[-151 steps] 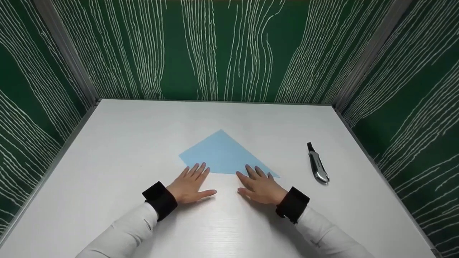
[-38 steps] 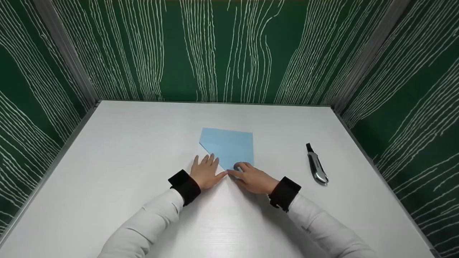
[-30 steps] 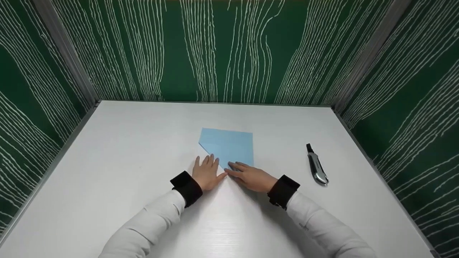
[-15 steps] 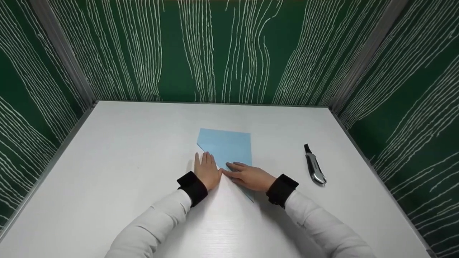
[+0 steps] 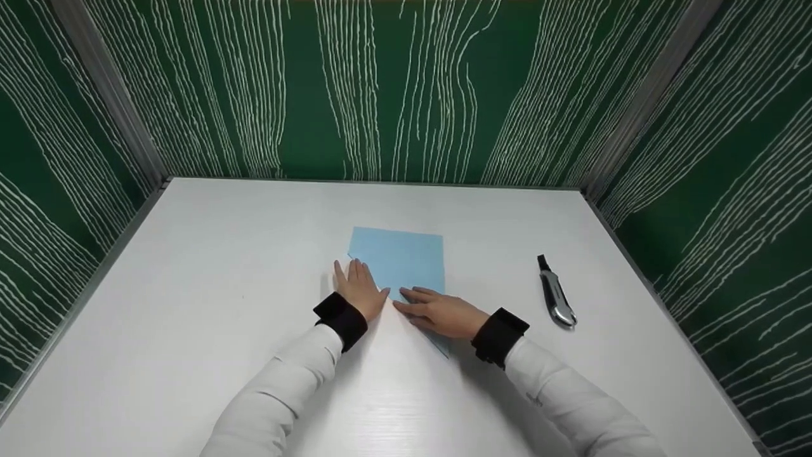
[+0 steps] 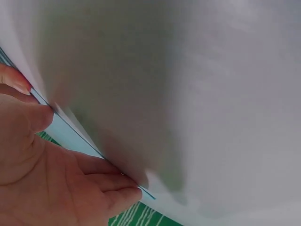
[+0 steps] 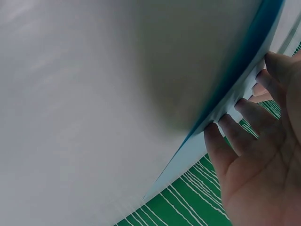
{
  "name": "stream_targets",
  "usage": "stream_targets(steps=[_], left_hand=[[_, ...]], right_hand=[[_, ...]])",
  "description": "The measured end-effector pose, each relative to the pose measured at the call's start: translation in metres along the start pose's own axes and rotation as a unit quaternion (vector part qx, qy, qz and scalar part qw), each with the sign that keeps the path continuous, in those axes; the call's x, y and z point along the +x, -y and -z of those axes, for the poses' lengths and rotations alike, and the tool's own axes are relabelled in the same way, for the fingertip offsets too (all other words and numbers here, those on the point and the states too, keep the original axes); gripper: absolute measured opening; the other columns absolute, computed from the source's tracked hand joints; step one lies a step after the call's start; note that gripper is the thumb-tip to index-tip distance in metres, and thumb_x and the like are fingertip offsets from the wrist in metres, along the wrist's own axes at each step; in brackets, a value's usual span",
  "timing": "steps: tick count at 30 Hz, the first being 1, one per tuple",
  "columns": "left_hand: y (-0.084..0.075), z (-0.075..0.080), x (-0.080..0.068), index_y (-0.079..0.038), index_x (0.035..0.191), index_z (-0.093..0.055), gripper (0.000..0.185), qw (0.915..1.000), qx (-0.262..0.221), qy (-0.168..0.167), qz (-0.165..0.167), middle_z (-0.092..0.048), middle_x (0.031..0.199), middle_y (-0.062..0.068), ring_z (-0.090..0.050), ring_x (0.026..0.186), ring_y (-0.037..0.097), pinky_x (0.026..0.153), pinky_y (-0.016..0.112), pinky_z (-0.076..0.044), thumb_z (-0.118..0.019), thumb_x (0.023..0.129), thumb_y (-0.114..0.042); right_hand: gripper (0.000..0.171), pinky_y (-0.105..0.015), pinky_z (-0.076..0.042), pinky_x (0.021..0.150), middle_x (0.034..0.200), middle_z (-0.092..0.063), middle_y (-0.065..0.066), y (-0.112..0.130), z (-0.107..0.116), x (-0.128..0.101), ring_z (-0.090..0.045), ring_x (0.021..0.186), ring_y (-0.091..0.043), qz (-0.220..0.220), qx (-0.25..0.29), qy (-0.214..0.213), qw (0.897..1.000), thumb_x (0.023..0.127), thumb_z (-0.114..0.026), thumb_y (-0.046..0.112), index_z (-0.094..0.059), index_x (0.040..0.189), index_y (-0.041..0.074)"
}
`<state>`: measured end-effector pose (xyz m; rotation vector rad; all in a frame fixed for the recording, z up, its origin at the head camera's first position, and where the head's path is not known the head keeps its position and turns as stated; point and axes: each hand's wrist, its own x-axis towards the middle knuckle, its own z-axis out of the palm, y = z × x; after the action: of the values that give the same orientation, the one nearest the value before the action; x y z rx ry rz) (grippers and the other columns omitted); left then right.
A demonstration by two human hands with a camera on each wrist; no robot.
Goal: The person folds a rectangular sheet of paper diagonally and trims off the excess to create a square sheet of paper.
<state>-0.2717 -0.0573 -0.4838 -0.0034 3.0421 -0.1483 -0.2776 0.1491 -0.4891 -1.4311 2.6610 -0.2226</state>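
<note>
A sheet of light blue paper (image 5: 406,257), folded along its slanting near-left edge, lies on the white table. My left hand (image 5: 360,292) rests at that folded edge, fingers straight and pointing away from me, thumb stretched toward the right hand. In the left wrist view its fingertips (image 6: 134,188) press along the fold. My right hand (image 5: 447,314) lies over the lower part of the paper with extended fingers, fingertips near my left thumb. The right wrist view shows its fingers (image 7: 218,146) spread on the paper (image 7: 183,155), whose near edge lifts slightly. The paper's lower tip shows below the right hand.
A grey and black utility knife (image 5: 557,292) lies on the table (image 5: 222,254) to the right of the paper. Green walls (image 5: 406,95) with white lines stand behind the table and along both sides.
The paper was turned from a wide kite-like position to its present one. Lately my left hand has slid up and left along the folded edge, while the right hand has stayed nearly still.
</note>
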Motion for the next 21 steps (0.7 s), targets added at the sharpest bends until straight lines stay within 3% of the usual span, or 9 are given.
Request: stream_targets(steps=[14, 21], left_hand=[[0.023, -0.009, 0.026, -0.004, 0.162, -0.027, 0.073, 0.9999, -0.016, -0.003, 0.002, -0.028, 0.17, 0.013, -0.025, 0.161, 0.024, 0.132, 0.055, -0.011, -0.037, 0.109, -0.053], [0.032, -0.025, 0.045, -0.001, 0.163, -0.022, 0.073, 0.9999, -0.01, -0.003, 0.002, -0.023, 0.171, 0.017, -0.022, 0.162, 0.027, 0.131, 0.058, -0.009, -0.031, 0.11, -0.052]], right_hand=[[0.05, -0.051, -0.051, 0.11, 0.163, -0.041, -0.018, 0.001, 0.004, 0.0, -0.042, 0.149, -0.043, -0.005, -0.007, 0.017, 1.0, 0.108, -0.052, 0.024, -0.045, 0.157, 0.014], [0.049, -0.049, -0.053, 0.108, 0.162, -0.043, -0.021, 0.001, 0.004, -0.001, -0.044, 0.147, -0.044, 0.002, -0.009, 0.007, 1.0, 0.107, -0.054, 0.022, -0.047, 0.155, 0.013]])
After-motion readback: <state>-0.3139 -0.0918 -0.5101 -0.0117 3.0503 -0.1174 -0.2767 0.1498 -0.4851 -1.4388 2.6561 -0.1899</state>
